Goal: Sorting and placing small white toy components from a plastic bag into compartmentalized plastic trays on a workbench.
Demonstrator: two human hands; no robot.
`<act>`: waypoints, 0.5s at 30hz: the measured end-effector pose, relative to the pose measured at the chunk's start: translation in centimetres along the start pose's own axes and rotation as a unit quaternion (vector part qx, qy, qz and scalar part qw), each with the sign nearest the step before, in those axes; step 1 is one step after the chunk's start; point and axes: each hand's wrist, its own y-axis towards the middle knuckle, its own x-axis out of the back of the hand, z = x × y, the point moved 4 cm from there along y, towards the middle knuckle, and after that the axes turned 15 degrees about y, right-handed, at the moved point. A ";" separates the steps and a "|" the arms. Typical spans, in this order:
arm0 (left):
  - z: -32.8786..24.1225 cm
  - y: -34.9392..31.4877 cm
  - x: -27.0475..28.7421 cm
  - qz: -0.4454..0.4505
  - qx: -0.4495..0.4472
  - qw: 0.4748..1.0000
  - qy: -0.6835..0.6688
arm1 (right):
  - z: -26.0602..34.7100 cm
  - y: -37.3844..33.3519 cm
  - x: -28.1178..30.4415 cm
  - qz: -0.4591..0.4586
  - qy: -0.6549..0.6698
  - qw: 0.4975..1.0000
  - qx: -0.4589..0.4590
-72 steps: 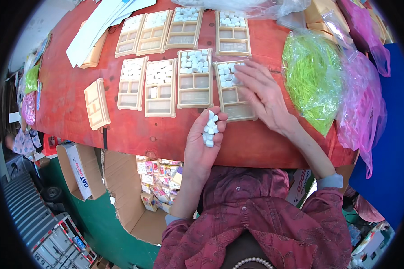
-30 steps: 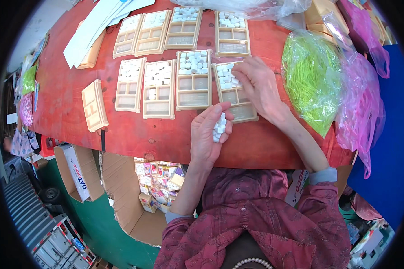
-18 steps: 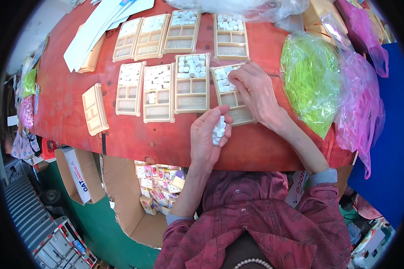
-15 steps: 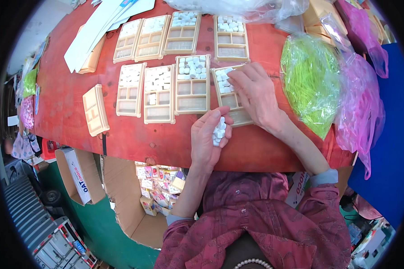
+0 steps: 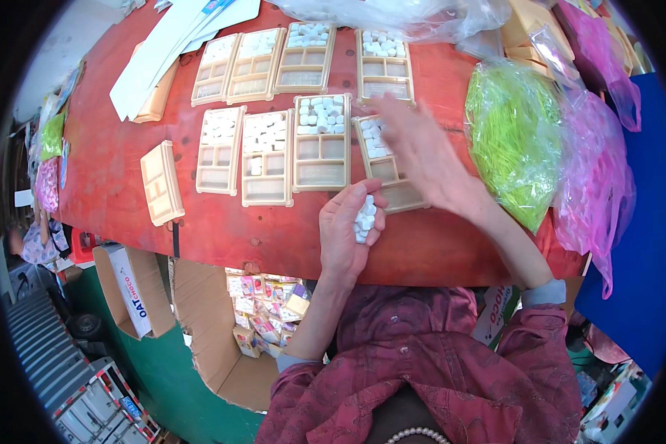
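My left hand point(image 5: 340, 235) is curled palm up near the table's front edge, closed around a small heap of white cubes point(image 5: 365, 220) with rounded edges. Over the rightmost beige tray point(image 5: 405, 197) of the nearer row is my right hand point(image 5: 433, 163), blurred, its fingers stretched out and nothing visible in them. White cubes point(image 5: 374, 140) lie in that tray's far compartment; my right hand covers part of it. To its left stands another compartmented tray point(image 5: 322, 175), cubes filling its far section. Beside that, a further tray point(image 5: 267, 191) has one cube in a small middle compartment.
More cube-holding trays point(image 5: 303, 78) stand in a back row. An empty beige tray point(image 5: 161, 183) lies at left, near white card sheets point(image 5: 152, 66). Bags of green strands point(image 5: 514, 140) and pink material point(image 5: 596, 177) bound the right. Below the edge is a carton point(image 5: 207, 325) of small packets.
My right hand has lifted off the cubes in the rightmost near tray, its fingers going from a pinch to stretched out. My left hand still holds its cubes. The view has shifted slightly.
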 end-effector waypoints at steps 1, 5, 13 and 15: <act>0.1 -0.2 0.3 -0.004 0.000 1.000 0.002 | -0.3 1.0 1.3 -0.086 0.109 0.990 -0.027; -0.2 -0.2 0.0 0.013 -0.010 1.000 -0.002 | -4.9 5.4 3.9 -0.285 0.245 0.926 -0.028; 0.0 0.0 -0.6 0.012 -0.009 1.000 0.001 | -15.2 13.9 8.5 -0.171 0.054 0.979 -0.099; -0.3 -0.6 1.0 -0.024 -0.016 1.000 0.005 | -12.8 15.7 6.5 -0.239 0.210 0.948 0.021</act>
